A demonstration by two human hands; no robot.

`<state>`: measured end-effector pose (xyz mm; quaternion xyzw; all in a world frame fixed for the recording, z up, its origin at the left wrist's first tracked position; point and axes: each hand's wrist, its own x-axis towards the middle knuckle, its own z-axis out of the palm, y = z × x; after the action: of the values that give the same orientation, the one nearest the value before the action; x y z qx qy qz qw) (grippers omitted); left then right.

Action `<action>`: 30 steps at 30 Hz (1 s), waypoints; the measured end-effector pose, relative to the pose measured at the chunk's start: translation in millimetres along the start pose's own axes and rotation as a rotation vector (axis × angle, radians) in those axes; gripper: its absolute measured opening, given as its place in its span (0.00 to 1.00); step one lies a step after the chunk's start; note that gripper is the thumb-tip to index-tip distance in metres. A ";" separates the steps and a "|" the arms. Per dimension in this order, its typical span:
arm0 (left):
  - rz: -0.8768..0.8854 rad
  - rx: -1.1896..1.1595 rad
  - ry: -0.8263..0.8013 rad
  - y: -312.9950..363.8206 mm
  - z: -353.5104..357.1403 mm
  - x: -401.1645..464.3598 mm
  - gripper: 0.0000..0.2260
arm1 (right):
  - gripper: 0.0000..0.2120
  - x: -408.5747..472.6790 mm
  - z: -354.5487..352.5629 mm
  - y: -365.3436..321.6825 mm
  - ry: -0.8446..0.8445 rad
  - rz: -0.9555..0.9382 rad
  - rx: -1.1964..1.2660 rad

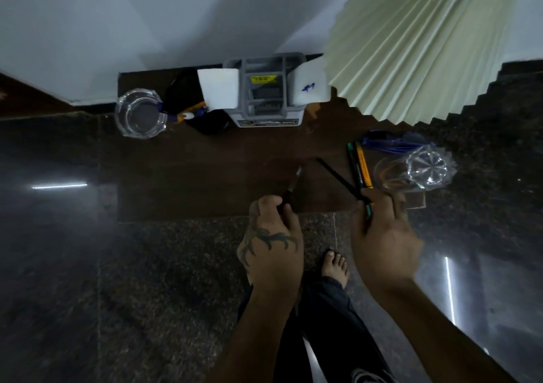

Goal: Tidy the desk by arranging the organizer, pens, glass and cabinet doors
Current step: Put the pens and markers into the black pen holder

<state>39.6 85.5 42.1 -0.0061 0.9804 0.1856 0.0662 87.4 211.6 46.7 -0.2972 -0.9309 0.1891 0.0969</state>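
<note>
Head view: grey organizer (pixel 263 89) upright; yellow label.

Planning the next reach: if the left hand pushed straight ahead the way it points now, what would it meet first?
Past the pen it grips, the left hand has bare desk ahead, then probably the grey organizer at the back; depth is hard to judge from overhead.

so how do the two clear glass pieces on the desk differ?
The glass dish sits upright at the back left, mouth up; the tumbler lies on its side at the right edge. The dish is wide, low and faceted; the tumbler is taller, with a ribbed starburst base facing the camera. The tumbler lies beside the pens. Both are clear and look empty.
</note>
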 end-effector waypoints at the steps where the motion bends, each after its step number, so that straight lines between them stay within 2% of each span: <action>1: -0.004 -0.011 0.021 -2.1 -7.9 2.8 0.08 | 0.12 1.5 -3.3 -6.5 0.018 -0.015 0.018; 6: 0.003 -0.093 0.153 -9.9 -51.5 14.6 0.09 | 0.09 9.8 -16.3 -47.0 0.114 -0.086 0.165; 9: 0.039 -0.130 0.283 -13.1 -80.7 22.8 0.10 | 0.07 15.9 -31.2 -79.9 0.227 -0.165 0.248; 13: -0.003 -0.277 0.437 -16.5 -125.6 38.8 0.09 | 0.06 30.1 -52.7 -124.5 0.331 -0.270 0.383; 17: 0.023 -0.231 0.572 -30.8 -156.6 62.9 0.08 | 0.07 49.8 -51.0 -162.7 0.380 -0.345 0.415; 23: -0.038 -0.159 0.516 -45.1 -159.0 111.9 0.09 | 0.08 76.0 -10.8 -199.6 0.350 -0.425 0.386; 27: 0.010 -0.169 0.437 -54.4 -138.2 148.0 0.10 | 0.07 89.0 20.8 -210.6 0.274 -0.471 0.263; 30: 0.063 -0.075 0.368 -66.2 -122.1 169.8 0.09 | 0.06 99.1 44.6 -216.3 0.210 -0.507 0.198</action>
<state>-141.9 -18.5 108.3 -0.0116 0.9680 0.2199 -0.1206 -117.1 94.3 101.5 -0.0623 -0.9374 0.2170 0.2652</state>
